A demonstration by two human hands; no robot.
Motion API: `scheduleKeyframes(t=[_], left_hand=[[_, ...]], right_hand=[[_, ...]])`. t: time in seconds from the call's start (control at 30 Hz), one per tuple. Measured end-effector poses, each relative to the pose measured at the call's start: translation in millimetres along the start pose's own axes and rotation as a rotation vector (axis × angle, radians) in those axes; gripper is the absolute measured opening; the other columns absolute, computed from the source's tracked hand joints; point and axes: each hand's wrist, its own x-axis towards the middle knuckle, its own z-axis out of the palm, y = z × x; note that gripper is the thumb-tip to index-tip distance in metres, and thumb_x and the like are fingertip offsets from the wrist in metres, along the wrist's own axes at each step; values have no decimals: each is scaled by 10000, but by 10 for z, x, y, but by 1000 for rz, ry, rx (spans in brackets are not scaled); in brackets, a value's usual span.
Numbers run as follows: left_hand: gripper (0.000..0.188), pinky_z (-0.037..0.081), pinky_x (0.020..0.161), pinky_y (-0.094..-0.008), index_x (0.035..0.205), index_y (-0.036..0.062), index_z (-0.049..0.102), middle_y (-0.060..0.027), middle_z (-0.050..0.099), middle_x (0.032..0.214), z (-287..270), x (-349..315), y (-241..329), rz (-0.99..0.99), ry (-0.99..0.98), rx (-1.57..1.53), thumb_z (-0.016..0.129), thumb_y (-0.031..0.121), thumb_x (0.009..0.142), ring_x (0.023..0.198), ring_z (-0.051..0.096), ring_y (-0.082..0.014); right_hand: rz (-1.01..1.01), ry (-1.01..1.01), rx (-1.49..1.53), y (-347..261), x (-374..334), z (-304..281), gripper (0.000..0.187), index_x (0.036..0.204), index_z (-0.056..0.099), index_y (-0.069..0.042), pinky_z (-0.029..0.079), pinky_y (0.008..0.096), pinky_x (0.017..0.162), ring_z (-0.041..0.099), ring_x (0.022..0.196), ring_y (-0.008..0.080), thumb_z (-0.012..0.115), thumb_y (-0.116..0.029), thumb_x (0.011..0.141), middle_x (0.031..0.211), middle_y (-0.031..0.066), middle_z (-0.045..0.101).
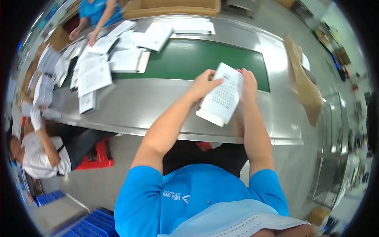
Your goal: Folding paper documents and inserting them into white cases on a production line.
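Note:
Between my two hands, above the near edge of the green belt, is a flat white box (pixel 225 93) with printed text on its upper face. It lies tilted, its lower end toward me, where a pale flap seems to stick out. My left hand (pixel 204 83) grips its left edge, the thumb on top of the printed face. On the opposite edge, my right hand (pixel 248 83) closes its fingers near the far corner; part of its grip is hidden behind the box.
The green belt (pixel 181 59) runs through a metal table (pixel 150 100). Many white boxes (pixel 94 75) are heaped on the left. A co-worker in blue (pixel 96 12) reaches into them; another person (pixel 41 154) sits left by a red stool (pixel 96 158). Brown cardboard (pixel 302 83) hangs at the right end.

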Motion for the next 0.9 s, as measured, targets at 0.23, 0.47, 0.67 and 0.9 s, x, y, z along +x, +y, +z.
scheduleKeyframes(t=[0.23, 0.47, 0.67, 0.9], left_hand=[[337, 517, 882, -322, 1225, -1, 612, -102, 688, 1088, 11, 114, -34, 21, 129, 89, 671, 230, 987, 976, 643, -166], [528, 554, 885, -427, 1438, 68, 346, -156, 591, 1207, -568, 10, 83, 313, 711, -779, 494, 398, 1054, 1026, 638, -292], [392, 536, 903, -354, 1320, 28, 536, -128, 634, 1206, -641, 265, -191, 183, 802, -163, 588, 260, 1009, 1032, 658, -237], [533, 379, 1135, -481, 1314, 56, 586, -231, 523, 1430, -1624, 168, -574, 52, 882, 819, 696, 354, 887, 1353, 462, -396]], right_hand=[[15, 163, 63, 45, 151, -256, 266, 1146, 574, -39, 518, 297, 808, 623, 879, 147, 598, -276, 1028, 1036, 84, 674], [-55, 43, -360, 140, 32, -88, 200, 1054, 612, -66, 476, 254, 738, 568, 817, 91, 607, -263, 1019, 932, 4, 637], [-170, -71, -779, 209, -6, -40, 200, 1030, 657, -55, 495, 283, 757, 619, 805, 112, 634, -251, 995, 898, 6, 694], [-178, -82, -818, 194, -16, -13, 179, 982, 659, -57, 464, 257, 713, 572, 758, 81, 640, -235, 986, 822, -17, 657]])
